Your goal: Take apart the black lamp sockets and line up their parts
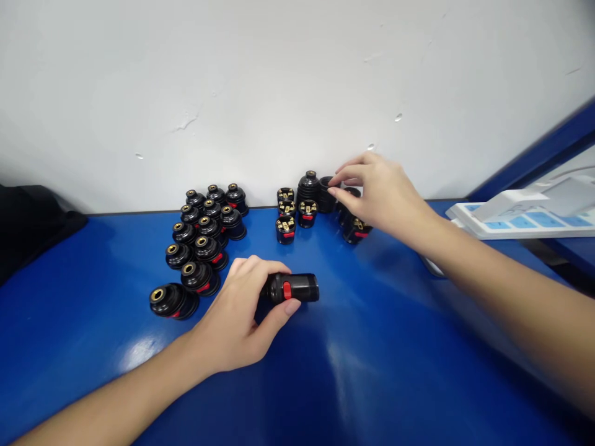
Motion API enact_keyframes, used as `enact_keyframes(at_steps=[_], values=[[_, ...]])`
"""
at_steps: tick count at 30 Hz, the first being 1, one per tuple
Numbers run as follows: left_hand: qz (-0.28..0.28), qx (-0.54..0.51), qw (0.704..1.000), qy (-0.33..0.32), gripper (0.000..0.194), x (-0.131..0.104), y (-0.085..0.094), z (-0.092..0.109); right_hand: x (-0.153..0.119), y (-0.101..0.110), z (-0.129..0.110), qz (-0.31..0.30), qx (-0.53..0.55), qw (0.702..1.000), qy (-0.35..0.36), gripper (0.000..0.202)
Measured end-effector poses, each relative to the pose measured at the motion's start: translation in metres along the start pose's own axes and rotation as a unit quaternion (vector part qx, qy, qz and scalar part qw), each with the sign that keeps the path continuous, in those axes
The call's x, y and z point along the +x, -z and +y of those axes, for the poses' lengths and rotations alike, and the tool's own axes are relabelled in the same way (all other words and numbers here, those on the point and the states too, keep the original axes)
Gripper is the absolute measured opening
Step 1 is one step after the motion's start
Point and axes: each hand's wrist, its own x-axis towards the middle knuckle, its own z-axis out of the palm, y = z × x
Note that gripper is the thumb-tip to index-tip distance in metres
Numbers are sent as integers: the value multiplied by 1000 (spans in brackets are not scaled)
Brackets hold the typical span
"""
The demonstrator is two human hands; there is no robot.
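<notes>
My left hand (242,310) is wrapped round a black lamp holder (302,288) with a red switch, held on its side just above the blue table. Its plain cylindrical end points right, and my fingers cover the other end. Farther back, my right hand (372,186) has thumb and fingertips close together at the rim of a black cup-shaped shell (327,201), seemingly pinching it. A domed black shell (308,186) with a brass top stands left of it. Partly under my right hand is a black socket core (357,230) with brass contacts and a red tab.
Several domed black lamp holders (207,248) stand grouped at left. Several socket cores (285,230) stand in the middle, brass contacts up. A white power strip (506,226) lies at right, black cloth (32,229) at far left. A white wall (279,93) backs the blue table (372,359).
</notes>
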Motion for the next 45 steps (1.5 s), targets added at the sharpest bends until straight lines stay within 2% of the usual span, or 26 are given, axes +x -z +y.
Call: enact_keyframes(at_steps=[3, 6, 9, 12, 15, 17, 19, 22, 27, 30, 40, 45], values=[[7, -3, 1000, 0, 25, -1, -1, -1, -2, 6, -10, 24, -10, 1000, -8, 14], [18, -20, 1000, -3, 28, -2, -2, -4, -12, 19, -35, 66, 37, 997, -10, 15], [29, -45, 999, -7, 30, -4, -5, -7, -33, 29, -65, 30, 156, 987, -27, 12], [32, -53, 998, -13, 33, -5, -8, -10, -63, 32, -91, -118, 288, 946, -90, 21], [35, -61, 997, -19, 37, -7, -10, -12, -89, 27, -107, -262, 371, 879, -146, 31], [33, -62, 997, -27, 39, -8, -11, -14, -100, 21, -111, -280, 437, 833, -191, 32], [23, -57, 997, -41, 38, -9, -11, -16, -107, 17, -112, -267, 482, 803, -226, 33], [12, -50, 996, -69, 36, -10, -10, -18, -110, 12, -110, -258, 504, 789, -239, 33], [22, -62, 993, -96, 34, -9, -11, -19, -112, 11, -111, -245, 517, 786, -235, 28], [25, -67, 992, -105, 33, -9, -11, -18, -116, 10, -113, -232, 509, 798, -226, 22], [12, -95, 992, -86, 27, -10, -5, -11, -125, 5, -111, -191, 456, 857, -142, 16], [-15, -175, 984, -19, 20, -10, -3, -5, -130, 2, -106, -132, 357, 924, -30, 30]])
